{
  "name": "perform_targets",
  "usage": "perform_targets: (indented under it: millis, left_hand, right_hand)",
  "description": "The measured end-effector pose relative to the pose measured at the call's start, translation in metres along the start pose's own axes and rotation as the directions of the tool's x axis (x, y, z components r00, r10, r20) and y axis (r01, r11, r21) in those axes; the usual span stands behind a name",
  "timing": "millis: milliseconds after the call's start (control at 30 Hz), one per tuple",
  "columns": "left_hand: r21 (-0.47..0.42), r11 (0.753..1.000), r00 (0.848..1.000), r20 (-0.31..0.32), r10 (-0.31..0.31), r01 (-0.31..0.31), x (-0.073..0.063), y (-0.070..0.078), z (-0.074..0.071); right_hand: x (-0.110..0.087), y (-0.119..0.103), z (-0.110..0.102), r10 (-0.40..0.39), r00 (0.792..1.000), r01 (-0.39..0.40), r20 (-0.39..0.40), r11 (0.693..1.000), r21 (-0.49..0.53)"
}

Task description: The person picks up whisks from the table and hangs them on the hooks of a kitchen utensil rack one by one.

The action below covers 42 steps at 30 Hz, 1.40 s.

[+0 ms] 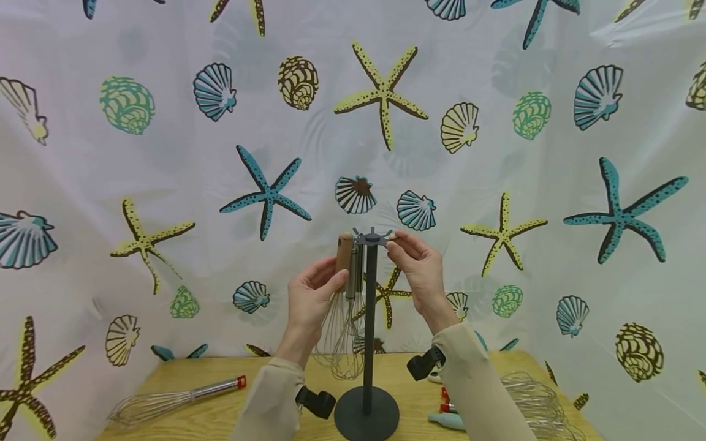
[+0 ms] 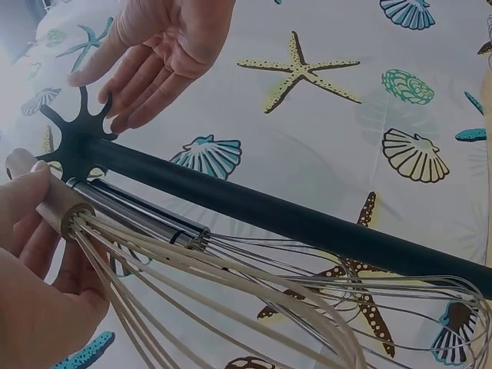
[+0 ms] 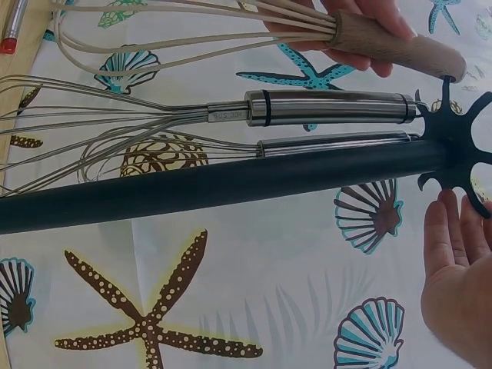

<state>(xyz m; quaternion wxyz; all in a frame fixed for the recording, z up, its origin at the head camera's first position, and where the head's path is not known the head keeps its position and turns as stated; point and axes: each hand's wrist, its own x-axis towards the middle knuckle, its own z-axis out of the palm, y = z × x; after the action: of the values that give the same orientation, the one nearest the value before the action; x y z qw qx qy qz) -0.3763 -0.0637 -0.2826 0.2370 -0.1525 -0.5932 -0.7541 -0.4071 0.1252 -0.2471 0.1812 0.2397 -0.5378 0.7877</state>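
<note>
My left hand (image 1: 309, 300) grips the wooden handle (image 3: 392, 48) of a whisk with pale wires, which hangs downward. The handle's top end is right at a hook of a dark whisk stand (image 1: 370, 318), whose upright post carries a ring of curved hooks (image 2: 73, 146). Two whisks with steel handles, a thicker one (image 3: 330, 108) and a slimmer one (image 3: 338, 144), hang from neighbouring hooks, wires down. Across the stand's top, my right hand (image 1: 420, 266) has its fingertips at the hooks, fingers nearly straight and thumb apart.
On the wooden table (image 1: 165, 380) a steel whisk with a red end (image 1: 215, 389) lies at the left. Several whisks with wire heads (image 1: 537, 398) lie at the right, near a teal handle (image 1: 448, 421). A patterned curtain (image 1: 265, 122) hangs behind.
</note>
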Motion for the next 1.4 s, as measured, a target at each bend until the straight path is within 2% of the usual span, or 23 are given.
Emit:
perform_targets:
  millis: [533, 767, 1133, 1400]
  left_hand:
    - [0.050, 0.997, 0.998, 0.020, -0.062, 0.061, 0.000, -0.001, 0.001]
    - [0.062, 0.997, 0.997, 0.042, -0.058, 0.056, 0.001, -0.003, 0.004]
    - [0.096, 0.995, 1.000, 0.001, -0.020, 0.020, 0.002, -0.004, 0.011]
    - [0.107, 0.994, 1.000, -0.017, -0.022, 0.024, -0.001, -0.007, 0.013]
  right_hand:
    - [0.000, 0.002, -0.003, 0.014, 1.000, -0.014, -0.007, 1.000, -0.019]
    - [0.001, 0.002, -0.006, 0.011, 1.000, -0.012, 0.010, 1.000, 0.015]
    - [0.006, -0.003, -0.004, 0.054, 0.995, -0.057, 0.082, 0.998, 0.031]
    - [0.009, -0.003, -0.011, 0.118, 0.983, -0.122, 0.139, 0.992, 0.023]
